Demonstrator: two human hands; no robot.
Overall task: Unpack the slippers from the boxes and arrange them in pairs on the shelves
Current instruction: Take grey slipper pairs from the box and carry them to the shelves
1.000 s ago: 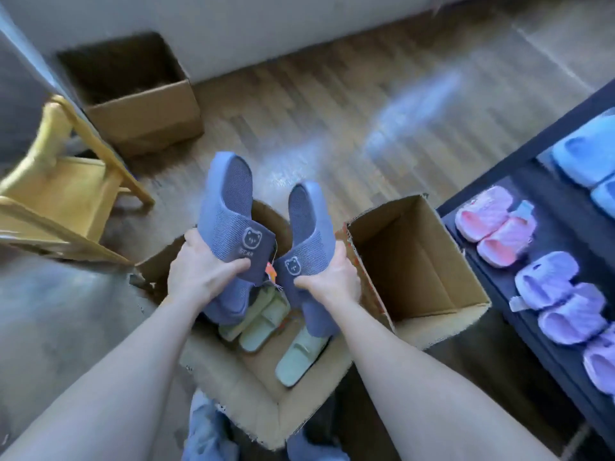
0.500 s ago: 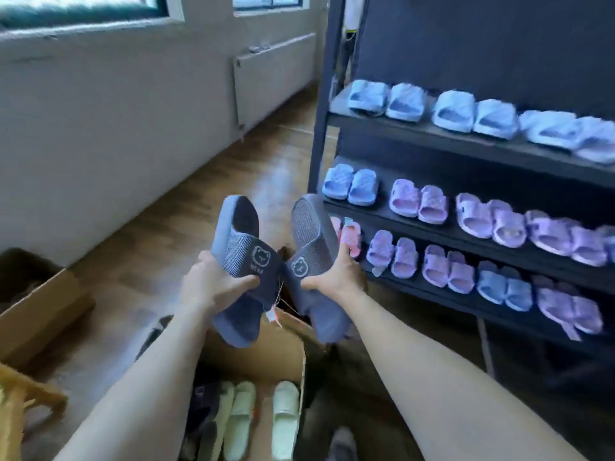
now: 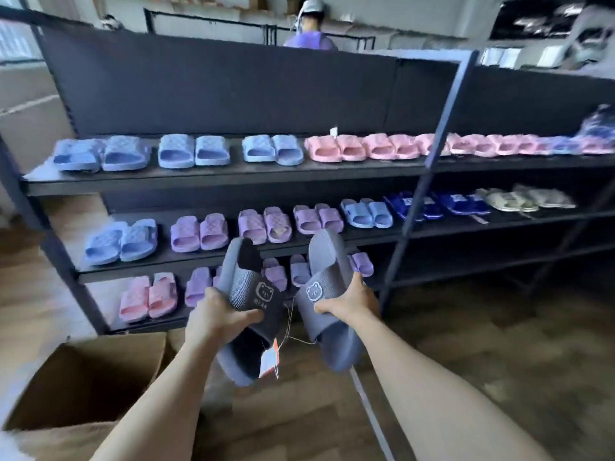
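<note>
The grey slippers [image 3: 244, 282] hide some purple pairs [image 3: 275, 273] on the bottom shelf of the rack [image 3: 199, 178]. Pink slippers [image 3: 499, 144] at its right end blur together.

Held slippers [image 3: 327, 287]: slate-blue, bear emblem | tag [image 3: 269, 359]: orange-white | shelved slippers [image 3: 176, 151]: blue, pink, lilac | shelves [image 3: 233, 174]: black | box [image 3: 83, 394]: brown

Wood-plank floor [image 3: 499, 344], pale wall [image 3: 26, 81] at left, and a person in purple [image 3: 311, 39] behind a dark panel [image 3: 233, 84].

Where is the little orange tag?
In the head view, the orange tag dangles on a string near the middle, between the left grey slipper held by the left hand and the right grey slipper held by the right hand.
</note>
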